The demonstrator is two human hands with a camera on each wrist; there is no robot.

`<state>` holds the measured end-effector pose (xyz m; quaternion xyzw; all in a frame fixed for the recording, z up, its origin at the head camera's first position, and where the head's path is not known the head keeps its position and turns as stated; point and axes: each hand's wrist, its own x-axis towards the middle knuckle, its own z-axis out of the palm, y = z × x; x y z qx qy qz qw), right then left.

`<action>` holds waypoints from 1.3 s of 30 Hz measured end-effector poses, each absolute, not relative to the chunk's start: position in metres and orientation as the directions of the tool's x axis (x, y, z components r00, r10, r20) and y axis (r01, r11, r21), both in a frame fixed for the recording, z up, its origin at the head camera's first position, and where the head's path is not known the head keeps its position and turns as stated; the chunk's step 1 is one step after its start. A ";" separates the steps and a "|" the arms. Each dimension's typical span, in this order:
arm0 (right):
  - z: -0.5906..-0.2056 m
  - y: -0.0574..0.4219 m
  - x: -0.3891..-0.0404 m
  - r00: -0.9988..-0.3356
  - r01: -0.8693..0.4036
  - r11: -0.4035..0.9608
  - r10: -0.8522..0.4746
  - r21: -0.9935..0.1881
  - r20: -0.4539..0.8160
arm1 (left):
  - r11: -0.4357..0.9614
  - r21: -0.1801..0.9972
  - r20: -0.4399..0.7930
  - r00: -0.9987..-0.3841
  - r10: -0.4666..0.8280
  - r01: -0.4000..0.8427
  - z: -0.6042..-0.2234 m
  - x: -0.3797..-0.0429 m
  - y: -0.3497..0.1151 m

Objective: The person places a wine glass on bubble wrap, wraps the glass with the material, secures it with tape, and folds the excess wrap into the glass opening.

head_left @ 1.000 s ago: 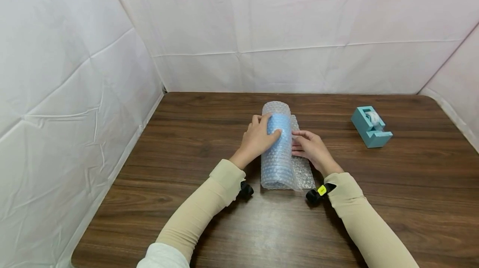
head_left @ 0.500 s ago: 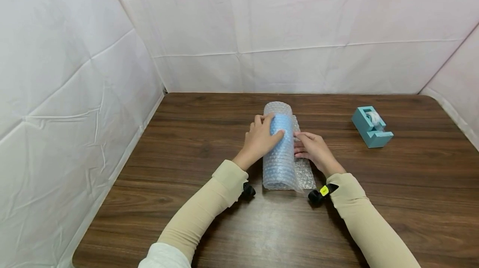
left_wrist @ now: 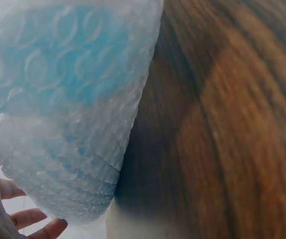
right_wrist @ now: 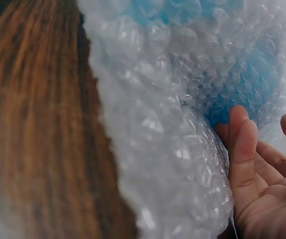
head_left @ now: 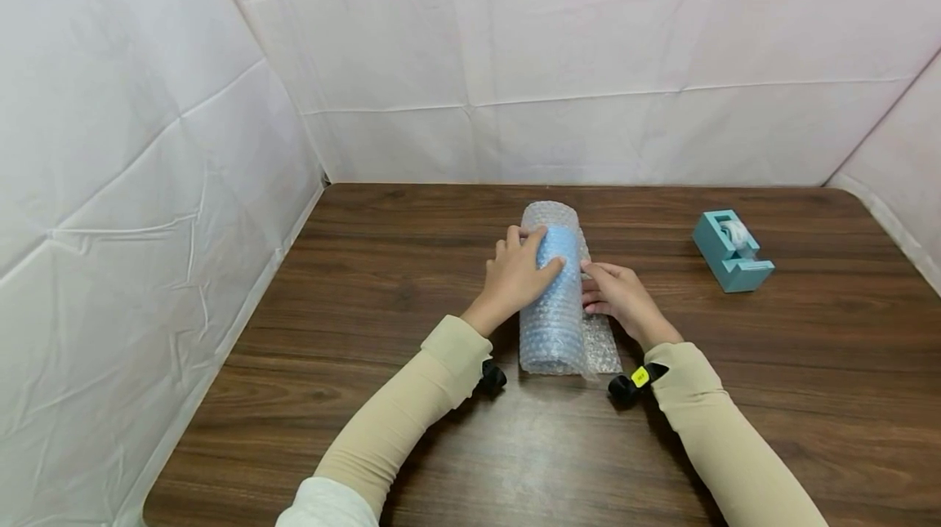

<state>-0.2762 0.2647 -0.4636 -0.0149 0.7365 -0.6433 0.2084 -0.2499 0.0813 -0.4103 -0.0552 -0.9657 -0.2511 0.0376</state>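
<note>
A bubble-wrap roll [head_left: 553, 339] stretches away from me on the table, and blue shows through its layers. Its loose end [head_left: 603, 343] lies flat to the right. My left hand [head_left: 515, 270] grips the roll from the left and above, thumb on top and fingers spread toward its far end. On the other side my right hand [head_left: 621, 298] has its fingers at the roll's right side, above the loose end. In the right wrist view, the right fingers [right_wrist: 242, 154] rest along the wrap, with the thumb side apart from them. Some left fingertips [left_wrist: 53, 229] show past the roll in the left wrist view.
A teal tape dispenser [head_left: 731, 253] with a roll of clear tape stands at the right on the dark wooden table [head_left: 367, 265]. White cloth walls [head_left: 573, 61] rise behind the table and along both sides.
The roll has shifted slightly to the right over its loose end, and my left hand has moved with it. My right hand has drifted a little right too.
</note>
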 end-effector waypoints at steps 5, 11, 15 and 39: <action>-0.463 0.266 -0.277 -0.909 0.249 0.180 -0.295 -0.952 -0.294 | 0.850 0.510 0.086 -0.991 0.107 0.136 -0.408 -0.250 0.079; -0.462 0.266 -0.275 -0.905 0.235 0.215 -0.306 -0.948 -0.294 | 0.837 0.527 0.080 -0.989 0.123 0.146 -0.406 -0.251 0.078; -0.461 0.266 -0.275 -0.907 0.222 0.233 -0.308 -0.947 -0.288 | 0.839 0.523 0.082 -0.989 0.125 0.149 -0.406 -0.251 0.079; -0.459 0.271 -0.274 -0.894 0.203 0.270 -0.340 -0.941 -0.291 | 0.797 0.598 0.074 -0.996 0.053 0.087 -0.403 -0.251 0.085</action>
